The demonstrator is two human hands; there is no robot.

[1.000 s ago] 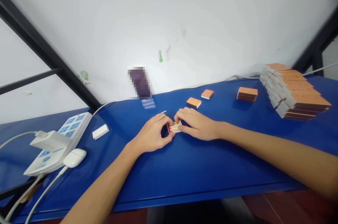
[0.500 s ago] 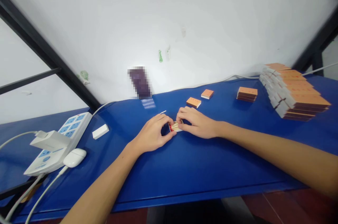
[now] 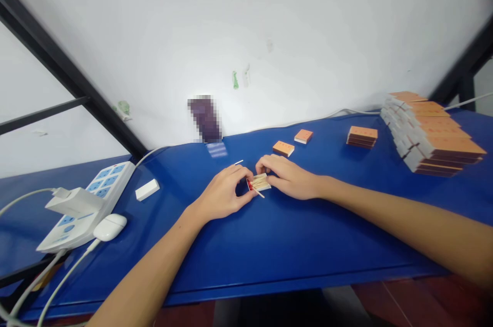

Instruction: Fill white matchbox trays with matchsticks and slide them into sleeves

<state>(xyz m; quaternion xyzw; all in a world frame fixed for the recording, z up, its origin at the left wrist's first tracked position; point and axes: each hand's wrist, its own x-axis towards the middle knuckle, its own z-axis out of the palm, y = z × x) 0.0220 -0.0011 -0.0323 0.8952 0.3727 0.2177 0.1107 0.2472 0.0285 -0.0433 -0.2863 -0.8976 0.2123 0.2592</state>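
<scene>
My left hand (image 3: 223, 191) holds the left end of a small open matchbox tray (image 3: 268, 187) between thumb and fingers. Inside lie several matches (image 3: 259, 182), their red heads toward my left hand. One match (image 3: 260, 193) sticks out at a slant over the near side of the tray. At the tray's right end is my right hand (image 3: 287, 177), fingers curved, thumb and forefinger apart; the thumb tip is close to the tray, and whether it touches I cannot tell. Beyond my left hand a loose match (image 3: 239, 162) lies on the blue table (image 3: 269, 245).
Two orange matchboxes (image 3: 284, 148) lie behind my right hand. A short stack of matchboxes (image 3: 362, 136) and a large pile of matchboxes (image 3: 442, 137) stand to the right. On the left are a white block (image 3: 147, 190), a power strip (image 3: 111, 175) and a white earbud case (image 3: 110, 227).
My right fingers have drawn back from over the matches, so more of the tray shows. A match now sticks out at its near side. My left hand keeps its grip.
</scene>
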